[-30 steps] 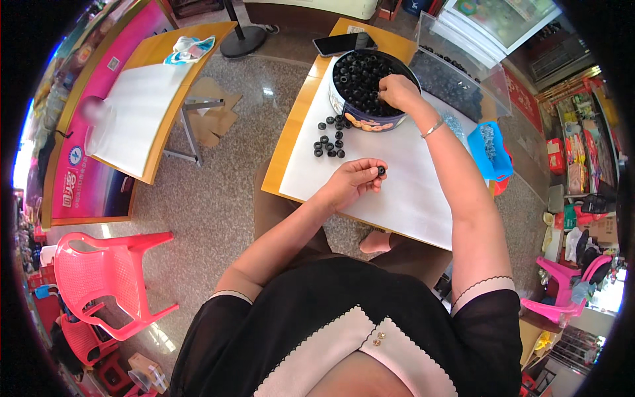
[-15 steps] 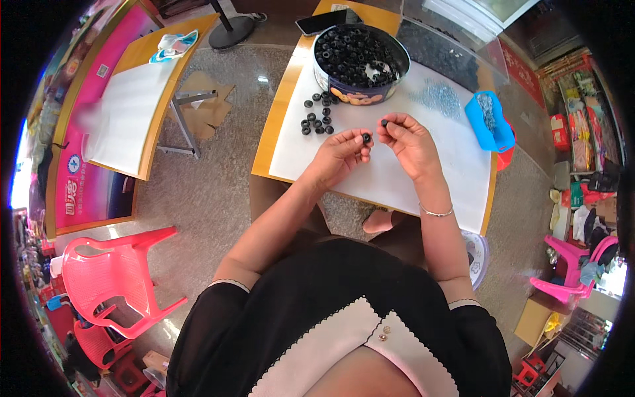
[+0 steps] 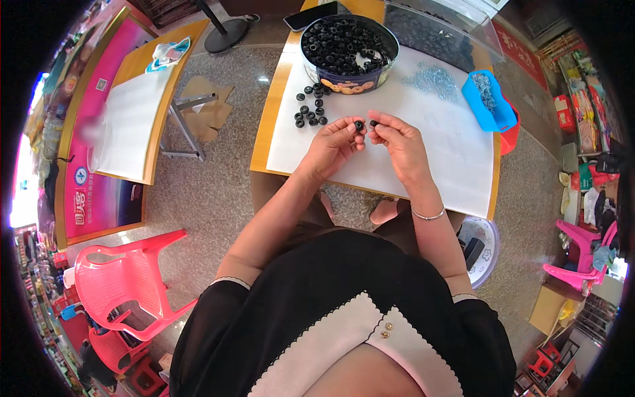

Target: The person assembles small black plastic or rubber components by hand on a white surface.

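Over the near part of the white-topped table point(image 3: 423, 173), my left hand point(image 3: 331, 149) pinches a small round black piece point(image 3: 359, 126) with a hole in its face. Just to its right, my right hand point(image 3: 405, 147) grips another small black piece point(image 3: 374, 124) between thumb and fingertips. A narrow gap separates the two pieces. Beyond my hands stands a round tin point(image 3: 347, 85) heaped with similar black pieces point(image 3: 340, 46). Several loose black pieces point(image 3: 311, 114) lie left of my left hand, in front of the tin.
Right of the tin lies a spread of small clear bluish pieces point(image 3: 433, 81). A blue tray point(image 3: 493, 119) holding more sits at the table's right edge. Behind are a clear plastic box point(image 3: 440, 41) and a phone point(image 3: 316, 16). A pink chair point(image 3: 126, 284) stands at left.
My right hand has come slightly lower and closer to the left, so the two black pieces are now almost level. The whole view has shifted a little.
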`<action>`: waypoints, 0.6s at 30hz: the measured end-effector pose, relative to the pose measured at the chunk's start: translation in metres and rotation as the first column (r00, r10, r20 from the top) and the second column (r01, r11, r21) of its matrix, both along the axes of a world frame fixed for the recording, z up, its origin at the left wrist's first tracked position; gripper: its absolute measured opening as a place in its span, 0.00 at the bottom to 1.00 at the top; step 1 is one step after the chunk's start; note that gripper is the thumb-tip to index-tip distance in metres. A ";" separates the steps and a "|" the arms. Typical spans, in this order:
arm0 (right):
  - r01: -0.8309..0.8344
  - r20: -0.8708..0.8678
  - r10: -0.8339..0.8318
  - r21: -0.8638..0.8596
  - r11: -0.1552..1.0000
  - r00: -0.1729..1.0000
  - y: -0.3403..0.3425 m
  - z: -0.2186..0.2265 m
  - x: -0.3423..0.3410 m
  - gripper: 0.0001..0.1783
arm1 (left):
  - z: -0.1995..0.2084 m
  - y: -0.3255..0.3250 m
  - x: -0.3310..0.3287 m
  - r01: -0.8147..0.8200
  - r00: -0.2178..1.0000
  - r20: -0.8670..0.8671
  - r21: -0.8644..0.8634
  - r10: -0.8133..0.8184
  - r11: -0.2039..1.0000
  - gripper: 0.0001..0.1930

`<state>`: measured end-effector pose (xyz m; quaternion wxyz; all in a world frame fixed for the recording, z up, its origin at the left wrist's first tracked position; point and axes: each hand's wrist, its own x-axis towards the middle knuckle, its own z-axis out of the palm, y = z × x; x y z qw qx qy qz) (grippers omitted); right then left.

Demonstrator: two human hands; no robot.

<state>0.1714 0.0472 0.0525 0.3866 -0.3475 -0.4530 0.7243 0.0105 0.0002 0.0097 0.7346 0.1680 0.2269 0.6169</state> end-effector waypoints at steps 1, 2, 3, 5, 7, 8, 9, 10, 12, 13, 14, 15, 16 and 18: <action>-0.001 0.000 0.001 -0.001 1.000 1.000 0.000 0.000 0.000 0.11 | -0.001 0.000 0.000 0.003 1.000 0.001 0.003 -0.003 1.000 0.10; 0.010 -0.032 -0.011 -0.038 0.999 0.999 -0.001 0.000 0.000 0.11 | -0.002 0.000 -0.001 0.005 1.000 0.001 0.007 -0.005 1.000 0.11; 0.021 -0.062 -0.025 -0.076 0.997 0.998 -0.001 0.000 0.000 0.11 | -0.002 0.000 -0.001 0.005 1.000 0.002 0.006 -0.005 1.000 0.11; 0.028 -0.083 -0.036 -0.093 0.995 0.996 -0.002 0.000 0.000 0.11 | -0.002 0.001 -0.001 0.006 1.000 0.006 0.011 -0.006 1.000 0.11; 0.034 -0.105 -0.046 -0.110 0.993 0.993 -0.003 -0.001 0.001 0.10 | -0.003 0.001 -0.001 0.011 1.000 0.003 0.011 -0.011 1.000 0.11; 0.040 -0.103 -0.051 -0.111 0.993 0.993 -0.003 -0.001 0.001 0.10 | -0.004 0.001 -0.002 0.015 1.000 0.000 0.012 -0.015 1.000 0.11; 0.046 -0.100 -0.057 -0.113 0.993 0.993 -0.003 -0.001 0.001 0.09 | -0.003 0.002 -0.001 0.016 1.000 0.000 0.011 -0.016 1.000 0.11; 0.047 -0.100 -0.058 -0.113 0.992 0.993 -0.003 -0.003 0.001 0.09 | -0.003 0.002 -0.001 0.015 1.000 -0.001 0.017 -0.015 1.000 0.11; 0.115 -0.082 -0.118 -0.034 0.993 0.990 -0.003 -0.007 0.001 0.09 | -0.002 0.002 0.000 0.015 1.000 -0.003 0.023 -0.015 1.000 0.11; 0.116 -0.082 -0.119 -0.034 0.993 0.990 -0.003 -0.008 0.001 0.09 | -0.002 0.002 0.000 0.012 1.000 0.007 0.029 -0.012 1.000 0.10; 0.101 -0.074 -0.100 0.004 0.995 0.992 -0.003 -0.009 0.001 0.09 | -0.002 0.002 0.000 0.008 1.000 0.018 0.035 -0.009 0.999 0.10; 0.085 -0.065 -0.082 0.042 0.996 0.995 -0.003 -0.008 0.000 0.09 | -0.002 0.002 0.000 0.009 1.000 0.018 0.035 -0.009 0.999 0.10; 0.085 -0.065 -0.082 0.042 0.996 0.994 -0.004 -0.005 -0.001 0.09 | -0.002 0.002 0.000 0.004 1.000 -0.009 0.027 -0.004 1.000 0.10; 0.111 0.063 -0.124 0.183 0.977 0.990 -0.009 0.001 -0.006 0.09 | -0.004 0.002 0.000 -0.001 0.999 -0.036 0.021 0.002 1.000 0.10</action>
